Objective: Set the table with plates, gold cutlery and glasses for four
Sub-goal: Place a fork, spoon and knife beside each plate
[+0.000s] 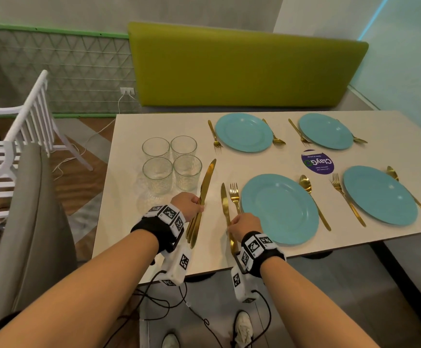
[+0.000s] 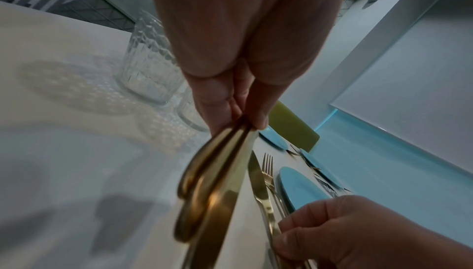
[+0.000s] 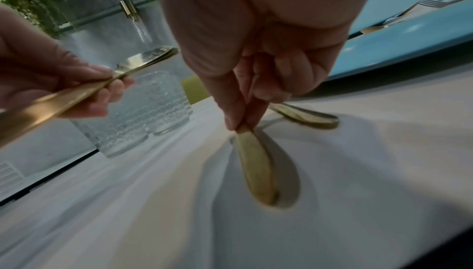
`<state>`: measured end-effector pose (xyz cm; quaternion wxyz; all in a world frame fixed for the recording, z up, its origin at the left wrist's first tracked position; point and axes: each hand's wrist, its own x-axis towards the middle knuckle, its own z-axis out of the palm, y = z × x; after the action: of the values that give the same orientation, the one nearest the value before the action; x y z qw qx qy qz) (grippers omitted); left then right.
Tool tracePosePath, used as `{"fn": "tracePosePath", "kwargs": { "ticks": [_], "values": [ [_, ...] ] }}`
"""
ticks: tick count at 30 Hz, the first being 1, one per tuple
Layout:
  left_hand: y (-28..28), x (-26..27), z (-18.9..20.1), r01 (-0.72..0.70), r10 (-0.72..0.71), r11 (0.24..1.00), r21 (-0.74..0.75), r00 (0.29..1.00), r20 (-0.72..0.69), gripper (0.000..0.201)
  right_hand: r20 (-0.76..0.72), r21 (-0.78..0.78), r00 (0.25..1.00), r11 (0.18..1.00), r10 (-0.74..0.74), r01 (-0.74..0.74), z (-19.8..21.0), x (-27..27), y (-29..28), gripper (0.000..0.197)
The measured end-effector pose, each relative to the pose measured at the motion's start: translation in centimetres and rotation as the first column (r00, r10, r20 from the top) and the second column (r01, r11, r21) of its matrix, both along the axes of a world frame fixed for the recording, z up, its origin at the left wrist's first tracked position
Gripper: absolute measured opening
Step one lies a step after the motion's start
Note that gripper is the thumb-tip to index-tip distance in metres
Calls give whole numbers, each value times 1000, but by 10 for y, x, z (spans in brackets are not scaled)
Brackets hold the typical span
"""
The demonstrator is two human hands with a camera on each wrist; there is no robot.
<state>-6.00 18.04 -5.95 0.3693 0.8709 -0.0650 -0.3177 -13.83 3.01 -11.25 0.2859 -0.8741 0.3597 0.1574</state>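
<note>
Knife (image 1: 225, 209), slim polished gold, pinched by right hand (image 1: 245, 226).

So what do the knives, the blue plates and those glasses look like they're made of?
Knives: metal by the look, gold polished finish, with bright reflections along the blades.
Plates: smooth turquoise glaze with soft highlights, likely ceramic, though melamine can't be ruled out.
Glasses: clear, see-through, with an embossed ripple texture on the walls; probably pressed glass.

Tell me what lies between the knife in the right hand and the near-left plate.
A gold fork lies there on the table, tines pointing away, between the knife pinched by the right hand and the near-left plate. The head view shows it best.
</note>
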Motion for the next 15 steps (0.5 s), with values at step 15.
{"fn": "tracePosePath", "kwargs": {
  "ticks": [15],
  "values": [
    [-5,0,7,24,-25,1000,13,998,54,25,2,-137,998,988,-69,69,-5,13,-8,25]
  ]
}}
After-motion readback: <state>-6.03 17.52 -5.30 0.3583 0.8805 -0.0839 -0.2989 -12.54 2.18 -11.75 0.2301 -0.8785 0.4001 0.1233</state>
